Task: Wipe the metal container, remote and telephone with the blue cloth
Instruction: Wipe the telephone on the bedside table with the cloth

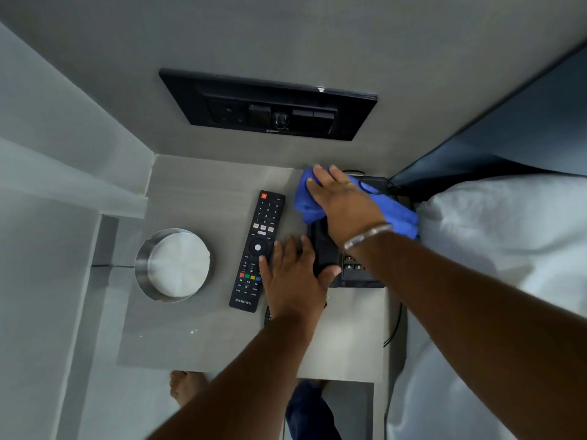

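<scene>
A black telephone [352, 271] sits at the right of the bedside shelf [203, 338], mostly covered by my arms. My right hand [343, 204] presses the blue cloth [309, 201] flat on the telephone's far end. My left hand [293, 277] rests on the shelf, thumb against the handset's near end and fingers touching the black remote [255, 249], which lies lengthwise to the left of the telephone. The round metal container [173, 265] stands at the shelf's left side, apart from both hands.
A black switch panel [270, 104] is set in the wall behind the shelf. A white pillow [495, 236] and bedding press against the shelf's right edge. A black cable [395, 325] hangs down at the right. My bare foot [184, 387] shows below the shelf's front edge.
</scene>
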`<state>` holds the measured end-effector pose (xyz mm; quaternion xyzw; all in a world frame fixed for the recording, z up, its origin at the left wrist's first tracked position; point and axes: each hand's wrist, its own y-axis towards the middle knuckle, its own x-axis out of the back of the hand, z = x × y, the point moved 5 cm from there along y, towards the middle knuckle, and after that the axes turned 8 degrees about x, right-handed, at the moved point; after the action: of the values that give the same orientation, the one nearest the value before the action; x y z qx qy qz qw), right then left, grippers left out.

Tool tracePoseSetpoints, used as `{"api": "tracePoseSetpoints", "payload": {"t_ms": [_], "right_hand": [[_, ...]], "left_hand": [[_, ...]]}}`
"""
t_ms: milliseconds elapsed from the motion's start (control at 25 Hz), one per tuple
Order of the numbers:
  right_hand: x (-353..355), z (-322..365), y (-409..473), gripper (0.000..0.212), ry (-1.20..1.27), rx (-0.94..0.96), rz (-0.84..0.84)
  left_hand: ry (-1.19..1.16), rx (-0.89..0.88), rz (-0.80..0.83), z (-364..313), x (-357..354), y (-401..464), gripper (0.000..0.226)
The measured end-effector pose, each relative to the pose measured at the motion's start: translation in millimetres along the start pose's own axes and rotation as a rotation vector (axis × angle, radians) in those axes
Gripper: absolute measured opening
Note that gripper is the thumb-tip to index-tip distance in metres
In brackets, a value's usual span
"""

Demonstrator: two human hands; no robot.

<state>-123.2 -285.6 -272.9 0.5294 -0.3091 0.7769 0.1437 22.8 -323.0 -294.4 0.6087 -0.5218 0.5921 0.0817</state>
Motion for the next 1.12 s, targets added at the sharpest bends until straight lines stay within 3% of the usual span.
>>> {"api": "tracePoseSetpoints", "payload": {"t_ms": [120,200,280,400,480,600,680,760,840,920,1000,1120], "right_hand": [[6,-16,20,0.076,0.054,0.033,0.117],[5,-20,-17,0.062,0.073,0.098,0.049],[3,-10,-73,0.063,0.175,0.142,-0.027],[3,-5,-103,0.057,0.234,0.184,0.058],[20,-13,-88,0.054,0.283,0.108,0.006],[46,-18,-50,0.057,0.321,-0.025,-0.240],[40,-16,-19,0.065,0.284,-0.054,-0.116],[27,-16,-7,0.070,0.221,-0.045,-0.001],[23,-17,-19,0.069,0.168,0.000,-0.028],[12,-10,-42,0.068,0.055,0.088,-0.048],[-3,1,-59,0.069,-0.060,0.114,-0.008],[-13,9,-60,0.071,-0.073,0.075,0.014]], "left_hand": [[0.009,0.004,0.003,-2,3,1,0.075],[0.022,0.005,0.013,0,3,3,0.075],[0.036,-0.007,0.009,2,1,4,0.075],[0.019,-0.015,-0.016,3,-1,1,0.074],[0.027,-0.008,-0.016,4,-3,-1,0.075],[0.029,0.014,0.003,2,-5,-1,0.076],[0.045,0.006,0.003,0,-3,-3,0.077],[-0.082,0.006,-0.075,5,13,-4,0.074],[-0.373,0.061,-0.194,20,45,10,0.058],[-0.502,0.113,-0.240,21,79,43,0.040],[-0.351,0.074,-0.100,-9,103,83,0.033],[-0.088,-0.024,0.222,-71,101,117,0.050]]}}
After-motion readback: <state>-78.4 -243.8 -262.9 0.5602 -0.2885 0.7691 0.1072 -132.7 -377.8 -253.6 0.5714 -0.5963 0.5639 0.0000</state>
